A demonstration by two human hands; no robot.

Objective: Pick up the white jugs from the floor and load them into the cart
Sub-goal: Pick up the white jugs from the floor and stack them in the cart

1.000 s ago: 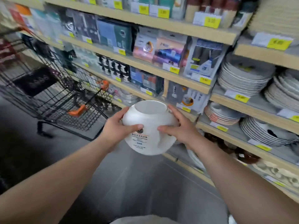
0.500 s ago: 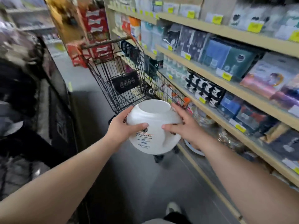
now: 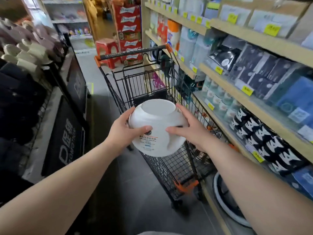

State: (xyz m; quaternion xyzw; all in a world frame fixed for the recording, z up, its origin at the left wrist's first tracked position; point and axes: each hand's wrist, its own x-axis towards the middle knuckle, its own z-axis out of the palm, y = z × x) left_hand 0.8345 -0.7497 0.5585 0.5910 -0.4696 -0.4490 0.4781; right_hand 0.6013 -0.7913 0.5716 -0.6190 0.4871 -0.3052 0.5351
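Observation:
I hold a round white jug [image 3: 156,131] with a printed label between both hands, its flat base turned up and away from me. My left hand [image 3: 126,128] grips its left side, thumb across the front. My right hand [image 3: 188,128] grips its right side. The jug hangs over the near end of a black wire shopping cart [image 3: 172,168] with orange corner bumpers. The cart stands in the aisle, its handle at the far end. No other jug is visible.
Wooden shelves [image 3: 237,78] packed with goods and yellow price tags run along the right, close to the cart. A low display with black signs [image 3: 69,133] lines the left. A round basin [image 3: 227,197] lies under the shelf. Red stools [image 3: 108,51] and stacked boxes stand far down the aisle.
My view has swung left from the plate shelves to face down the aisle. The cart now lies straight ahead and under the jug. Both hands keep the same grip.

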